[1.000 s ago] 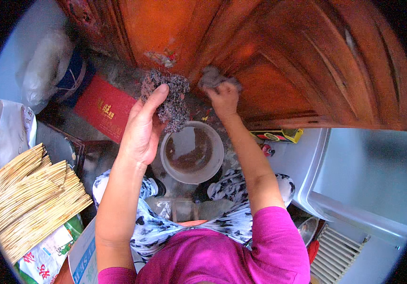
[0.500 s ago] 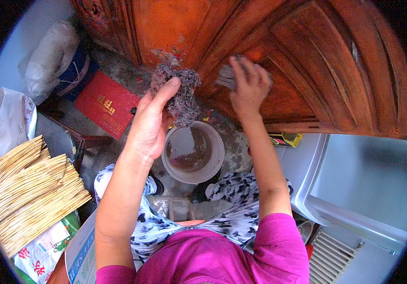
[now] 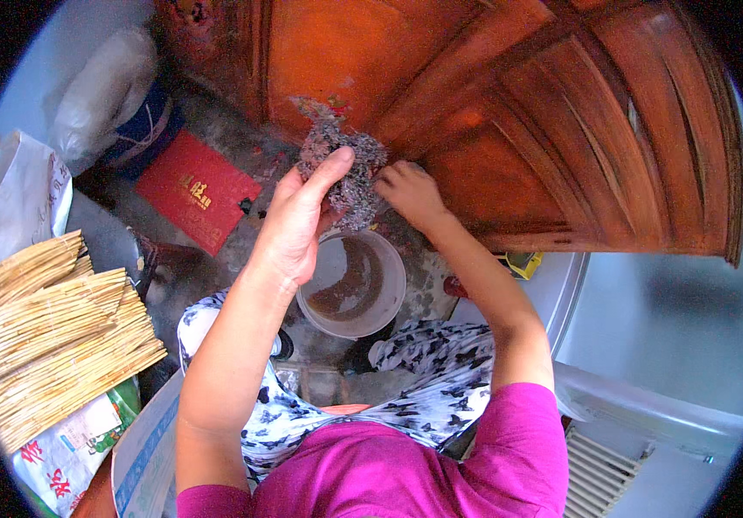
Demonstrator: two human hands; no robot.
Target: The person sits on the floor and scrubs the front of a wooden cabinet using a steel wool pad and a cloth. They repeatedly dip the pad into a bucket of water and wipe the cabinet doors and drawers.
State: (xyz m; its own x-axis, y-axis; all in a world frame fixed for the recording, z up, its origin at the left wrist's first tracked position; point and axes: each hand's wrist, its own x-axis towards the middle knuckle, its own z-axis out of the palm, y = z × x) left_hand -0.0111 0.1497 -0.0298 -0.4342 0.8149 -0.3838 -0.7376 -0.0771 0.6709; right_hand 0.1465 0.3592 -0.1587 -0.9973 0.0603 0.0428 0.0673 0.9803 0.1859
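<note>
My left hand [image 3: 306, 207] grips a frizzy grey-purple clump [image 3: 337, 160], thumb across its front, above a white bucket [image 3: 395, 293]. Murky brownish liquid lies in the bucket. Just right of the clump, my right hand [image 3: 413, 197] has its fingers curled in at the clump's edge; what they hold, if anything, is hidden. Beyond both hands stands a large red-brown wooden panel [image 3: 337, 52] with carved, curving ribs.
At left, a red flat packet [image 3: 199, 190] lies on the floor near a blue container [image 3: 140, 129] and a whitish plastic bag [image 3: 104, 95]. Bundles of thin yellowish sticks [image 3: 60, 328] sit nearer. A pale glossy appliance [image 3: 665, 328] is at right.
My right hand has moved left and down from the wooden panel to the clump's edge; the grey piece at its fingers no longer shows. My left hand has shifted slightly right, still holding the clump.
</note>
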